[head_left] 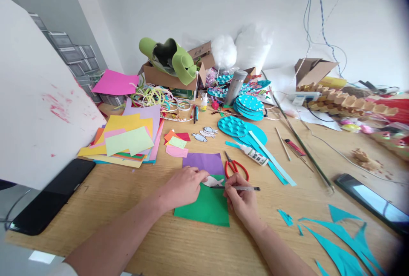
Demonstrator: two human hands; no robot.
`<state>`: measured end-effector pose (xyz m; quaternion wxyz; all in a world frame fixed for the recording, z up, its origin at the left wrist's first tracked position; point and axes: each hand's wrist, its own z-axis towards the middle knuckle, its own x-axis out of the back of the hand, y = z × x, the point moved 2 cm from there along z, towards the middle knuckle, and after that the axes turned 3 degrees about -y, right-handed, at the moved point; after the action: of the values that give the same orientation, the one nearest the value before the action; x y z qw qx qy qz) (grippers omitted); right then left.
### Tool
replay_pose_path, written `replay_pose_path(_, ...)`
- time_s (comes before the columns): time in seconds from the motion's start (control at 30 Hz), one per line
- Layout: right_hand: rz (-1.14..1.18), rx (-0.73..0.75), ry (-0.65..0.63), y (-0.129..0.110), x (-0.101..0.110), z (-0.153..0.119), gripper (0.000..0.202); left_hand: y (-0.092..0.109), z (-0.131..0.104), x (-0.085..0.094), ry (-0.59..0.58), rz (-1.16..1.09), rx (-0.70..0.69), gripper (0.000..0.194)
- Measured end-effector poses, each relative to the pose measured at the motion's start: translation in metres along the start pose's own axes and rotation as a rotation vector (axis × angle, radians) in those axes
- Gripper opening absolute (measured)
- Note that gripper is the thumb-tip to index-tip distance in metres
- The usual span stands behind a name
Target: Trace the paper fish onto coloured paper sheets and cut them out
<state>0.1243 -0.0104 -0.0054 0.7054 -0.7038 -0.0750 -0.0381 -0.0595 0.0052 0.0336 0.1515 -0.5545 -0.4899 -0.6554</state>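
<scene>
A small white paper fish cutout (212, 181) lies on a green sheet of paper (204, 208). My left hand (187, 185) presses the fish's left end down with its fingertips, the other fingers curled in. Pinched in my right hand (241, 197) is a slim grey pencil (244, 188), held nearly level, its tip at the fish's lower edge. A purple sheet (203, 163) lies just beyond the green one. Red-handled scissors (235, 168) rest to the right of the purple sheet, their blades pointing away from me.
Stacked coloured paper (128, 142) is at the left, near a black phone (51, 195). Several fish cutouts (205, 134) lie farther back. A white glue bottle (254, 155) lies by blue strips (271, 156). Blue scraps (338, 237) and another phone (373, 199) are at right.
</scene>
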Motion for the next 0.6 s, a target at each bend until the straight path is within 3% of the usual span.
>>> replay_pose_path(0.6,-0.020,0.036,0.008,0.0046,0.0040,0.0020,0.021,-0.0008,0.0000,-0.0016,0.012,0.019,-0.003,0.042)
